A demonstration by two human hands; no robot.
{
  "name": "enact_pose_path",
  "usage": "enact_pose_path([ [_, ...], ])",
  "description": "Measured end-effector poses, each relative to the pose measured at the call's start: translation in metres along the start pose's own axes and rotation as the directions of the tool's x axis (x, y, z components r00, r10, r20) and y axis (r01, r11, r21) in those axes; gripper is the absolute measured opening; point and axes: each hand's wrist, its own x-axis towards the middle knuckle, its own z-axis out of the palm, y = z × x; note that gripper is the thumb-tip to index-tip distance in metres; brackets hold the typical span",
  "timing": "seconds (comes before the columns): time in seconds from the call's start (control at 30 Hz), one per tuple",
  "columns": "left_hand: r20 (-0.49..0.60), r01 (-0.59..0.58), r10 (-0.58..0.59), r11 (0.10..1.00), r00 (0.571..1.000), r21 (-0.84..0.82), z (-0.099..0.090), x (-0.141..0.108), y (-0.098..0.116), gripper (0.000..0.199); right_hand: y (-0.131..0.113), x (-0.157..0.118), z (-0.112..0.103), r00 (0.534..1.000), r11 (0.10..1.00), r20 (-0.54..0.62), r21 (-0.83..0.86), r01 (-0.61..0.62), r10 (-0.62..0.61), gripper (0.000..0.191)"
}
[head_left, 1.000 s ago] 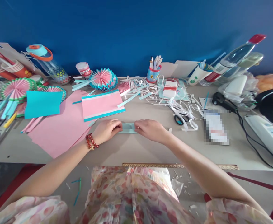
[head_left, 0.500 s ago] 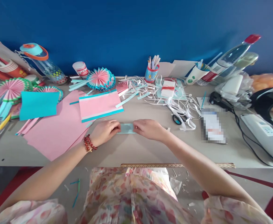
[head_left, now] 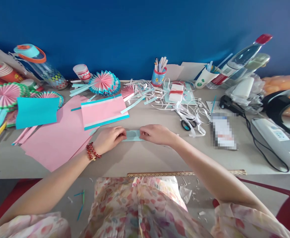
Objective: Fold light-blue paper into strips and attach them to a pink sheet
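Pinching one pale blue paper strip, I have its left end in my left hand and its right end in my right hand. Both hands are nearly closed, fingers curled in and bunched against the thumbs, and the middle of the strip shows in the space between them. It sits low over the front middle of the desk; whether its underside touches the desktop, I can't tell. One red beaded bracelet circles my left wrist.

Just beyond my left hand is one pink panel with teal bands, lying partly over larger pink sheets that overlap too much for me to count. One plain teal sheet lies farther left. I count three round pleated fans, one of them partly hidden behind the teal sheet. One small pink pleated piece lies beside a tangle of paper strips, too mixed to number. Past my right hand are one pair of scissors, one white block bound in red, and one cup of pens. One red-capped bottle leans at the back right.
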Motion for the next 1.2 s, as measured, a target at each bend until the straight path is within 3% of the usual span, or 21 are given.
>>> enact_pose_path([
  [0.63, 0.003, -0.005, 0.005, 0.999, 1.0, -0.049, 0.004, -0.001, -0.002, 0.018, 0.003, -0.001, 0.009, 0.999, 0.997, -0.035, -0.064, 0.039, -0.041, 0.014],
  [1.2, -0.005, -0.023, 0.023, 1.0, 1.0, 0.017, 0.003, -0.001, 0.0, 0.016, 0.004, 0.0, 0.011, 0.997, 0.994, -0.04, -0.09, 0.06, -0.064, 0.017],
])
